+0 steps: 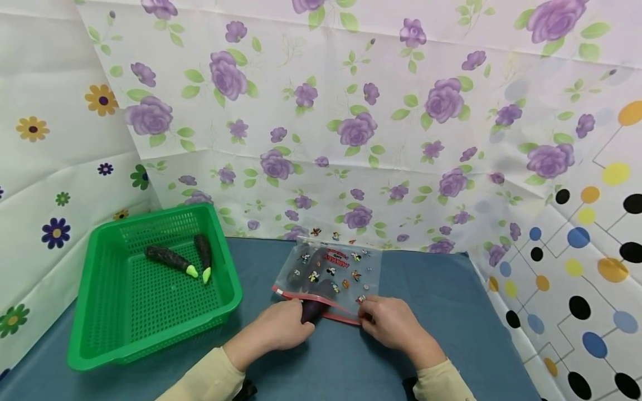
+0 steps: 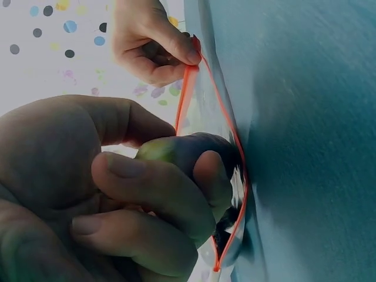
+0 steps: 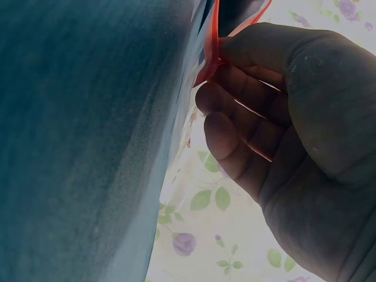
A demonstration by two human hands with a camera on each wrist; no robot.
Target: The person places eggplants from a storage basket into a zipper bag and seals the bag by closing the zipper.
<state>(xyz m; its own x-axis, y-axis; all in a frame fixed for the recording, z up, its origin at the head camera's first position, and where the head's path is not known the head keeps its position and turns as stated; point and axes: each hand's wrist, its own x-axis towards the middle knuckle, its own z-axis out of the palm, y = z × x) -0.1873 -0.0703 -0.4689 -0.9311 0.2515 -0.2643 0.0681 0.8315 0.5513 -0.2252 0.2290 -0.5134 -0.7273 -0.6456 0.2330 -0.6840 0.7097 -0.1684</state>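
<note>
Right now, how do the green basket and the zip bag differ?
The green basket is opaque with perforated walls; the zip bag is clear, with cartoon prints and a red closure. No hand touches the basket, while the right hand pinches the bag's edge. The basket opens upward; the bag's mouth faces the person. Both rest on the blue cloth and have dark, elongated things inside.
</note>
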